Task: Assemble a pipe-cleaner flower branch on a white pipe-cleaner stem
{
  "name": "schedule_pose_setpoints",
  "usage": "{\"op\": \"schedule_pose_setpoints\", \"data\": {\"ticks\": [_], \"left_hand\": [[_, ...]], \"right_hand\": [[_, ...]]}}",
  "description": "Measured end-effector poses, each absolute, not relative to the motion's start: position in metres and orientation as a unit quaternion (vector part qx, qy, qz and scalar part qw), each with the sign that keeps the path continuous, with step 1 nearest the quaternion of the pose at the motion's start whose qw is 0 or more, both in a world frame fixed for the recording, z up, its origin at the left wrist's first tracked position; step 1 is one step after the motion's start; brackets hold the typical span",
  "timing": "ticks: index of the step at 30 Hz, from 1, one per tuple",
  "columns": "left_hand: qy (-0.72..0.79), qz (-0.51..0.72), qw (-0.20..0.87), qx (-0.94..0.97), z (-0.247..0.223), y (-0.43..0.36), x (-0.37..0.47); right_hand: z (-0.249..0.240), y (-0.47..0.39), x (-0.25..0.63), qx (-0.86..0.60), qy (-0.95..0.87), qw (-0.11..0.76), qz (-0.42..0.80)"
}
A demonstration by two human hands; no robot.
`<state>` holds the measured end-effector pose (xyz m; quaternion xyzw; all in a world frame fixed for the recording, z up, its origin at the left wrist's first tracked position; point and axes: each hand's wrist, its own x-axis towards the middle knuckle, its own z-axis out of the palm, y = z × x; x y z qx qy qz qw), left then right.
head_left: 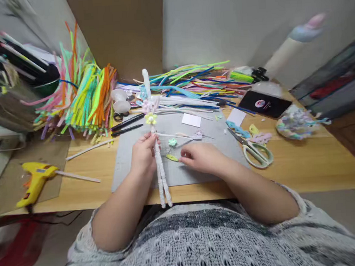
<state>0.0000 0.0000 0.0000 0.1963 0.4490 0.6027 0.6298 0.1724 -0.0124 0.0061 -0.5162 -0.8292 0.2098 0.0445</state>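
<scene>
My left hand (143, 155) is closed round a long white stem wrapped in fuzzy pipe cleaner (159, 162). Along its upper part sit a yellow flower (150, 119), a pink flower (147, 106) and a light blue one (144, 94). The stem's lower end splits in two near the table edge. Thumb and finger of my right hand (198, 157) are pinched at the tip of a small yellow-green leaf (172, 158). Just above that leaf lies a mint green flower (172, 142). A lilac flower (197, 135) on a white stem rests on the grey mat (218, 166).
A yellow glue gun (36, 181) lies at left. Bundled pipe cleaners (88, 98) stand behind it; loose ones (189, 84) spread along the back. To the right are scissors (257, 154), a black card (264, 103) and a pastel fuzzy ball (297, 121). Black pens (127, 122) lie left of the stem.
</scene>
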Motion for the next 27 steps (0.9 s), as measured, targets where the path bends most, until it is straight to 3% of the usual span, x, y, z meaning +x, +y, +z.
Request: {"op": "schedule_pose_setpoints", "data": {"ticks": [5, 7, 18, 27], "left_hand": [[0.431, 0.583, 0.652, 0.223, 0.017, -0.011, 0.004], [0.423, 0.592, 0.641, 0.244, 0.024, -0.019, 0.009], [0.421, 0.625, 0.545, 0.368, 0.042, -0.042, 0.029], [0.454, 0.639, 0.475, 0.4, 0.039, -0.04, 0.06]], "right_hand": [[0.024, -0.012, 0.169, -0.47, -0.799, 0.331, 0.179], [0.034, -0.011, 0.164, -0.411, -0.802, 0.394, 0.182], [0.053, -0.01, 0.167, -0.359, -0.746, 0.443, 0.345], [0.051, -0.015, 0.178, -0.379, -0.526, 0.483, 0.588]]}}
